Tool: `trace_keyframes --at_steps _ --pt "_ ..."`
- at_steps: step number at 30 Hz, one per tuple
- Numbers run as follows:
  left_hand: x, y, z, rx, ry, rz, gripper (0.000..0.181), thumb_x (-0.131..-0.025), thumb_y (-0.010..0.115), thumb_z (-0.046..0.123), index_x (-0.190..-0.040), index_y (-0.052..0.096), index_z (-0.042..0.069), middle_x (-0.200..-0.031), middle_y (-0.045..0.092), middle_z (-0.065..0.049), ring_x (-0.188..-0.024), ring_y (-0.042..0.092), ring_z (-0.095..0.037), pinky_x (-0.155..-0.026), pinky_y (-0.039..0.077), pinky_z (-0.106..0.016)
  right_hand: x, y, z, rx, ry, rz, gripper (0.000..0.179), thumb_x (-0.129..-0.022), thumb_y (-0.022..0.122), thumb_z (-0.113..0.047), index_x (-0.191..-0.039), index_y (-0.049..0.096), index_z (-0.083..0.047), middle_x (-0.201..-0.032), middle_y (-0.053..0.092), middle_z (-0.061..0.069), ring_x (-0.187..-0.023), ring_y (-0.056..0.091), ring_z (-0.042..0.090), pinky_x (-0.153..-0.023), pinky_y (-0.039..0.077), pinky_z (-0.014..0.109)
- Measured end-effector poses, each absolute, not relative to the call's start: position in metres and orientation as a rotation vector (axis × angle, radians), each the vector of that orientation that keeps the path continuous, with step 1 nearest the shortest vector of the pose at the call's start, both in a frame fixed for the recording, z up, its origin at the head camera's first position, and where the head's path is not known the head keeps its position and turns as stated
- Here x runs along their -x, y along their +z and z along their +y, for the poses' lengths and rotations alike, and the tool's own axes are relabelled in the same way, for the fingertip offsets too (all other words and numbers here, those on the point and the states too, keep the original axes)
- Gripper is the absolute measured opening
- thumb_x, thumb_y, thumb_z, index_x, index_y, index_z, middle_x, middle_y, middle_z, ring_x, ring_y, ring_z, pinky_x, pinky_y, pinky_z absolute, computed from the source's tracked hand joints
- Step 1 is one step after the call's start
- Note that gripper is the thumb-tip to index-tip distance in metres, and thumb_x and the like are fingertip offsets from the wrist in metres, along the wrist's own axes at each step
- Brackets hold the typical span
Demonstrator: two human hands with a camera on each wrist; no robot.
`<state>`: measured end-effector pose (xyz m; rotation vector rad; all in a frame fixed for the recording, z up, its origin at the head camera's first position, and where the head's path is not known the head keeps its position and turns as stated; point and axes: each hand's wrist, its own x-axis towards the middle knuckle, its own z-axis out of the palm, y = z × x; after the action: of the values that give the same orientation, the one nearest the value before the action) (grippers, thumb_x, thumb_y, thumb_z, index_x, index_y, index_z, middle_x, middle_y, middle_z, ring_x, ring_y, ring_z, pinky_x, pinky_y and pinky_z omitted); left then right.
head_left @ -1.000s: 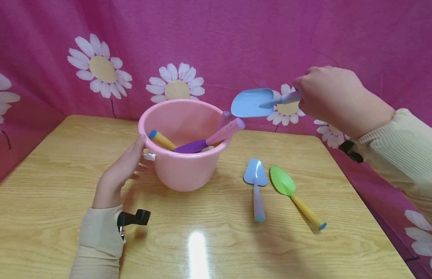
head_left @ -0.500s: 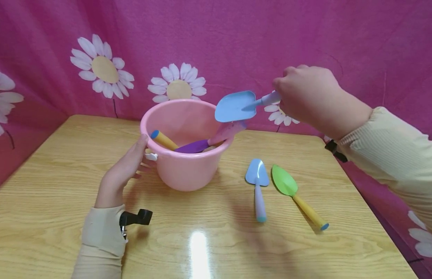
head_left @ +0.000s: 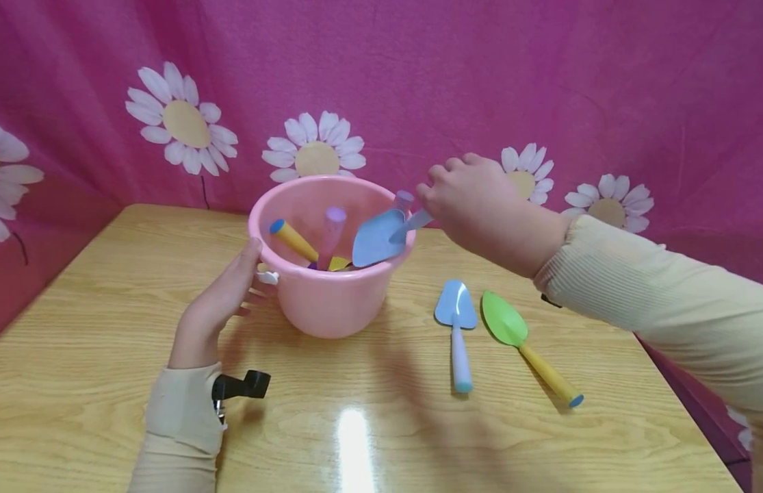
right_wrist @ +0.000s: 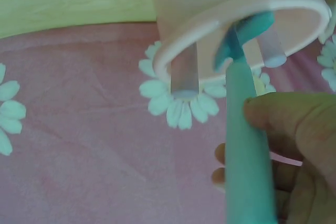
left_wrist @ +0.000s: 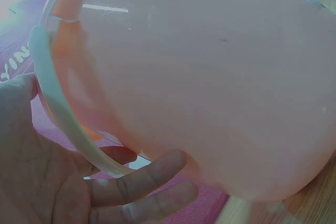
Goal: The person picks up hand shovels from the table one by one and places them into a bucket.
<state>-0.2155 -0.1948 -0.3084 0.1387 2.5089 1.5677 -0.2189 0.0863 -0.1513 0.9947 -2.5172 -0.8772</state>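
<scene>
My right hand [head_left: 476, 205] grips the lilac handle of a light blue toy shovel [head_left: 381, 236], its scoop lowered into the mouth of a pink bucket [head_left: 332, 308]. In the right wrist view, the thumb and fingers close round the shovel's handle [right_wrist: 247, 150]. My left hand [head_left: 227, 287] touches the bucket's left side, thumb at the rim and fingers fairly straight beneath it. A white handle [left_wrist: 68, 108] crosses before the left index finger in the left wrist view. Inside the bucket stand a yellow handle with a blue end [head_left: 291, 239] and a pink handle [head_left: 330, 239]; their lower parts are hidden.
On the wooden table [head_left: 282, 424], right of the bucket, lie a small blue trowel [head_left: 457, 308] with a lilac handle and a green trowel [head_left: 504, 318] with a yellow handle. A magenta cloth [head_left: 418, 89] with daisies hangs behind the table.
My right hand has moved left and down, taking the blue shovel from beside the bucket into its mouth. The pink handle inside now stands more upright and farther left. The left hand stays at the bucket.
</scene>
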Motion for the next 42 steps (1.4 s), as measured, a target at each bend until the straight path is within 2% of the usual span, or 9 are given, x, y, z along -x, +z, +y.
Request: trace_keyframes --at_steps 6,10,18,26,34,42 --pt "0.215 -0.309 -0.195 -0.117 1.569 2.497 0.080 -0.085 0.006 0.067 -0.139 0.020 0.008 -0.113 0.046 -0.026 -0.098 0.049 -0.041 -0.070 0.040 -0.043 0.220 -0.162 0.080 -1.006 -0.926 -2.469 0.028 -0.077 0.063 -0.007 -0.105 0.060 -0.008 -0.083 0.059 0.009 -0.073 0.058 0.025 -0.058 0.047 0.035" --pt "0.215 -0.309 -0.195 -0.122 1.565 2.501 0.079 -0.085 0.006 0.066 -0.139 0.020 0.010 -0.114 0.046 -0.026 -0.099 0.049 -0.041 -0.071 0.040 -0.044 0.221 -0.163 0.080 -0.991 -0.914 -2.513 0.033 -0.079 0.063 -0.009 -0.111 0.058 -0.009 -0.085 0.060 0.009 -0.073 0.058 0.024 -0.058 0.048 0.036" --pt "0.216 -0.308 -0.196 -0.140 1.566 2.513 0.074 -0.086 0.008 0.065 -0.141 0.016 0.017 -0.118 0.043 -0.024 -0.101 0.047 -0.043 -0.073 0.041 -0.049 0.226 -0.167 0.092 -0.939 -0.851 -2.589 0.020 -0.077 0.063 -0.011 -0.097 0.061 -0.009 -0.084 0.061 0.007 -0.071 0.059 0.025 -0.058 0.047 0.039" --pt "0.216 -0.310 -0.196 -0.140 1.575 2.508 0.077 -0.085 0.007 0.066 -0.140 0.018 0.014 -0.116 0.044 -0.025 -0.101 0.046 -0.043 -0.072 0.040 -0.048 0.229 -0.183 0.107 -0.911 -0.761 -2.660 0.012 -0.076 0.062 -0.014 -0.085 0.058 -0.008 -0.070 0.056 0.005 -0.059 0.054 0.022 -0.047 0.045 0.039" --pt "0.215 -0.310 -0.195 -0.139 1.559 2.516 0.078 -0.085 0.007 0.066 -0.139 0.020 0.012 -0.114 0.044 -0.024 -0.102 0.047 -0.042 -0.074 0.041 -0.049 0.234 -0.198 0.126 -0.930 -0.613 -2.731 0.015 -0.074 0.066 -0.015 -0.085 0.057 -0.007 -0.070 0.056 0.004 -0.056 0.054 0.020 -0.043 0.044 0.041" --pt "0.216 -0.311 -0.196 -0.136 1.563 2.511 0.080 -0.084 0.006 0.068 -0.140 0.019 0.012 -0.114 0.045 -0.025 -0.101 0.047 -0.041 -0.075 0.040 -0.049 0.238 -0.200 0.144 -0.837 -0.483 -2.831 0.018 -0.076 0.066 -0.015 -0.091 0.059 -0.008 -0.077 0.059 0.005 -0.064 0.058 0.021 -0.045 0.045 0.044"
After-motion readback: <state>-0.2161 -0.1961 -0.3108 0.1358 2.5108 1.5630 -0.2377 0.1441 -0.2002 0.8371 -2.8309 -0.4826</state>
